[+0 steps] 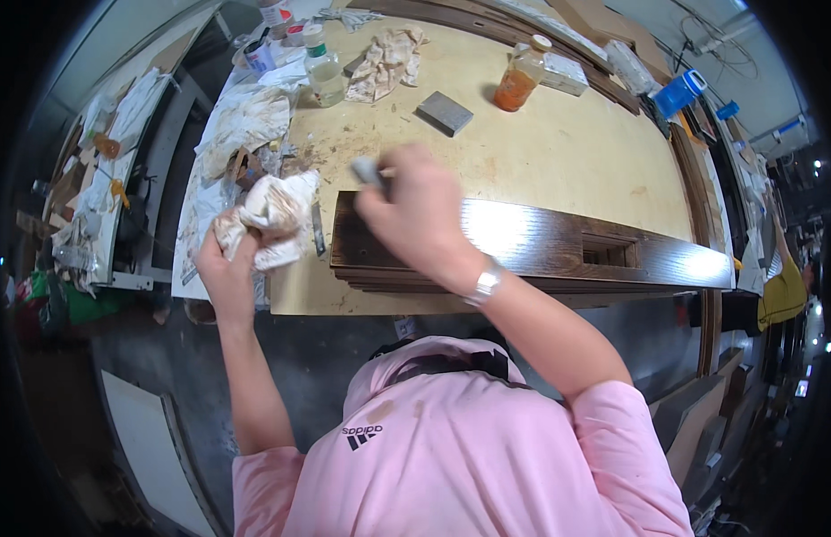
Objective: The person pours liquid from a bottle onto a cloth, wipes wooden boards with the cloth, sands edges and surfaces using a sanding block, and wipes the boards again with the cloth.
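Note:
My left hand (pixel 229 255) is closed on a crumpled white rag (pixel 285 213) with brown stains, held over the table's left front part. My right hand (pixel 420 210) hovers over the left end of a dark brown, glossy wooden board (pixel 532 228), closed on a small grey piece (pixel 366 170). Motion blurs that piece, so its exact kind does not show. Near its right end the board has a rectangular cut-out (pixel 609 251). More dark boards (pixel 487 285) are stacked beneath it. A thin dark strip (pixel 319 230) lies between the rag and the board's end.
On the yellowish table (pixel 594 152) lie a grey sanding block (pixel 445 114), a jar of orange-brown liquid (pixel 520 76), a clear bottle (pixel 323 72) and a stained cloth (pixel 388 63). Soiled rags (pixel 245 125) cover the left side. Long dark strips (pixel 558 45) line the back.

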{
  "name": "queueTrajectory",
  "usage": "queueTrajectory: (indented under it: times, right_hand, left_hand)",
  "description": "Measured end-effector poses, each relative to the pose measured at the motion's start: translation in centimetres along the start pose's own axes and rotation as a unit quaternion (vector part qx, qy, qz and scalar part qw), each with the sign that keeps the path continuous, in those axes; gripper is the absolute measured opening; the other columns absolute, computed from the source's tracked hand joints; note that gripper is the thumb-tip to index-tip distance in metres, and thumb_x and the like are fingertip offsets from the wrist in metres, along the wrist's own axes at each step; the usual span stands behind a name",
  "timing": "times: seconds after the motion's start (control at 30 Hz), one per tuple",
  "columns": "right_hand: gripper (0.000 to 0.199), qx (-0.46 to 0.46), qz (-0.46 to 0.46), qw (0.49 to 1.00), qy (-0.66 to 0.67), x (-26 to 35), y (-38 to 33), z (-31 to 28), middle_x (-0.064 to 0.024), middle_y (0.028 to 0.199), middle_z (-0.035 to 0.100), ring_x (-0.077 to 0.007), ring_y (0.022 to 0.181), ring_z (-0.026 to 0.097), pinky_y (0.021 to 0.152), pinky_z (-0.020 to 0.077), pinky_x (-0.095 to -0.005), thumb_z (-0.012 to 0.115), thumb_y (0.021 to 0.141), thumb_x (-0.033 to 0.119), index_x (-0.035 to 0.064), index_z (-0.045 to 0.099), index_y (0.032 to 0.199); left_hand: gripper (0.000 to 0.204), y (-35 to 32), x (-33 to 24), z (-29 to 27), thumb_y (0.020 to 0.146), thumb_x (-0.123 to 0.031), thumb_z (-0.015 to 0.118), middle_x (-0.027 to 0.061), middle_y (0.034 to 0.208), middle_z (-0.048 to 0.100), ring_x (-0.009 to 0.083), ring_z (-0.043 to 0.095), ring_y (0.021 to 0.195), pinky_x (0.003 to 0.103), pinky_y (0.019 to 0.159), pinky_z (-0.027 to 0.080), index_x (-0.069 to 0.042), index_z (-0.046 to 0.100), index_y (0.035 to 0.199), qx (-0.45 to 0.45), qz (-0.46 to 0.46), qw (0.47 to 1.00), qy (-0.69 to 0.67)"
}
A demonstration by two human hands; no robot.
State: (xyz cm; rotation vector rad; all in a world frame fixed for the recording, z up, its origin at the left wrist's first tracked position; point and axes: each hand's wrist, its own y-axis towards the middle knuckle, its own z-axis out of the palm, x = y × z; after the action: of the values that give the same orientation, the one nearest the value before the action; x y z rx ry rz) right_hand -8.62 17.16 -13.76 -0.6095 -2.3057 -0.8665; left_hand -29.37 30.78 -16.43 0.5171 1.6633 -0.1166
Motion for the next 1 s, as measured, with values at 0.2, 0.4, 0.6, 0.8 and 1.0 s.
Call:
queueTrajectory:
  times: [0.2,0.4,0.6,0.8,1.0]
  right_hand:
    - [0.025,0.083,0.032,0.990,-0.107,0.3,0.3,1.8,-0.0212,0.096,0.062,-0.0403,0.081,0.066,0.071,0.0537,-0.0484,0.069,0.080,0.019,-0.0028,0.060,0.089]
    - [0.018,0.020,0.179,0.946,-0.269,-6.9,-3.2,-12.1,-0.0212,0.084,0.066,-0.0388,0.075,0.068,0.068,0.0547,-0.0470,0.070,0.078,0.015,-0.0010,0.063,0.081]
    - [0.020,-0.014,0.093,0.989,-0.115,-5.9,-2.9,-6.7,-0.0240,0.087,0.061,-0.0430,0.082,0.063,0.074,0.0526,-0.0495,0.067,0.081,0.016,-0.0022,0.060,0.081]
    - [0.015,-0.027,0.156,0.962,-0.222,-8.4,-4.2,-12.2,-0.0216,0.083,0.068,-0.0423,0.077,0.068,0.071,0.0558,-0.0497,0.066,0.082,0.014,0.0016,0.062,0.089]
    - [0.023,-0.158,0.312,0.831,-0.434,-22.2,-9.3,-31.2,-0.0199,0.089,0.070,-0.0377,0.084,0.069,0.075,0.0542,-0.0478,0.072,0.083,0.025,0.0023,0.070,0.087]
  left_hand:
    - [0.033,-2.2,1.2,-1.6,0.085,0.002,0.067,0.0083,0.105,0.068,0.0136,0.062,0.097,0.029,0.088,0.049,0.006,0.064,0.117,0.041,0.022,0.994,0.096]
    - [0.034,-2.1,3.6,-6.2,0.084,0.005,0.065,0.0092,0.109,0.068,0.0140,0.062,0.099,0.028,0.091,0.049,0.005,0.065,0.119,0.003,-0.001,0.996,0.090]
    - [0.041,0.4,-3.4,3.0,0.086,0.009,0.060,0.0098,0.119,0.065,0.0167,0.063,0.107,0.031,0.098,0.049,0.006,0.060,0.127,0.098,0.063,0.992,-0.052]
    - [0.050,0.2,-6.8,8.3,0.076,0.012,0.068,0.0137,0.126,0.066,0.0220,0.061,0.119,0.034,0.106,0.043,0.004,0.064,0.125,0.246,0.241,0.933,0.102]
    - [0.046,-0.5,-7.8,10.0,0.076,0.011,0.066,0.0160,0.125,0.066,0.0248,0.062,0.117,0.035,0.103,0.046,0.005,0.064,0.121,0.245,0.068,0.967,0.027]
